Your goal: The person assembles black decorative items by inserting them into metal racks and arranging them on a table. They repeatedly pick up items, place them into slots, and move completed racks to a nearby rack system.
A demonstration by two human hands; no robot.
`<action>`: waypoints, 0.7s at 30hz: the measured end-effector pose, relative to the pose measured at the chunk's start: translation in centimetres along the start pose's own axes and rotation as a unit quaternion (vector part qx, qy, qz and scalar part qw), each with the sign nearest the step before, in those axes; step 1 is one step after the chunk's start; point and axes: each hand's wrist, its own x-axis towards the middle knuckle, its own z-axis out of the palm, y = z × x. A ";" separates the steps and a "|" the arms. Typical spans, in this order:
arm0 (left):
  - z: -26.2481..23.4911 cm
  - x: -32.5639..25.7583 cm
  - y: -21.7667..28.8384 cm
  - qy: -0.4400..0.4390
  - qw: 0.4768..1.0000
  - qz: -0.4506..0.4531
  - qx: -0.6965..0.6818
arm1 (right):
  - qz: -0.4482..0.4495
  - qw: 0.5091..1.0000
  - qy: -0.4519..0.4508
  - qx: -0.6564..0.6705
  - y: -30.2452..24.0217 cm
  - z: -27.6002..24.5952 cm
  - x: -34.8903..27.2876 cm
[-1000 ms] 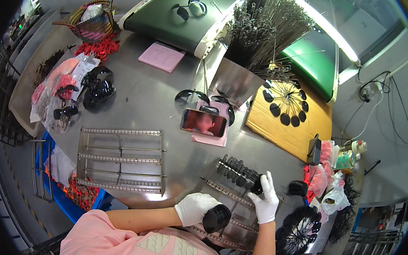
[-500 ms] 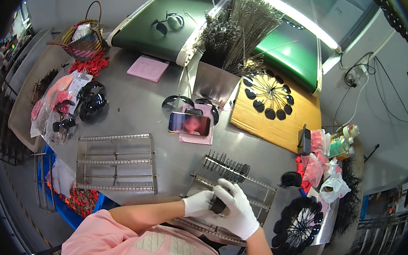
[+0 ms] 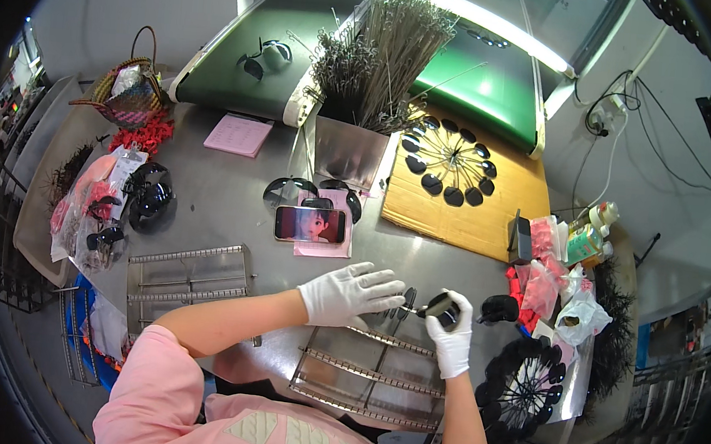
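My left hand [image 3: 352,295], in a white glove, lies flat with fingers stretched over the far row of a slotted metal rack [image 3: 373,375]. It covers part of that row. Just past its fingertips, dark lenses [image 3: 404,303] stand upright at the row's right end; whether the fingers touch them I cannot tell. At the rack's far right corner, my right hand [image 3: 452,345], also gloved, pinches a round dark lens [image 3: 443,311] between thumb and fingers. Further right lies another black lens-like piece [image 3: 500,309].
A second slotted rack [image 3: 188,280] lies to the left. Beyond the hands a phone [image 3: 310,225] leans against dark lenses. Wire hooks fill a metal bin [image 3: 351,151]. A ring of lenses [image 3: 450,161] rests on cardboard; another ring [image 3: 524,390] and plastic bags [image 3: 581,321] are at right.
Both hands have parted from the middle of the rack. My left hand moved up and left and flattened out; my right went up and right with a lens. The whole view has shifted slightly.
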 end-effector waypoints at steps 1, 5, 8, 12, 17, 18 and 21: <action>0.7 0.5 -0.4 0.010 1.000 -0.006 -0.005 | -0.022 0.999 -0.006 -0.035 0.4 0.6 0.4; 1.3 0.9 -0.9 0.007 0.999 -0.023 -0.030 | -0.192 0.960 -0.107 -0.174 -0.1 1.4 2.0; -0.5 0.7 -1.6 -0.008 0.998 -0.016 -0.054 | -0.197 0.932 -0.192 -0.234 -1.6 0.2 2.8; -4.9 2.0 -4.4 0.049 0.988 -0.103 -0.105 | -0.173 0.930 -0.207 -0.251 -2.1 -1.2 2.6; -13.5 6.4 -12.7 0.380 0.905 -0.157 0.115 | -0.142 0.959 -0.135 -0.206 -0.2 -4.6 0.7; -14.9 7.4 -14.4 0.410 0.863 -0.191 0.224 | -0.138 0.962 -0.124 -0.198 0.3 -5.5 0.3; -18.3 9.9 -18.9 0.404 0.840 -0.283 0.224 | -0.121 0.961 -0.108 -0.224 1.8 -7.9 -0.8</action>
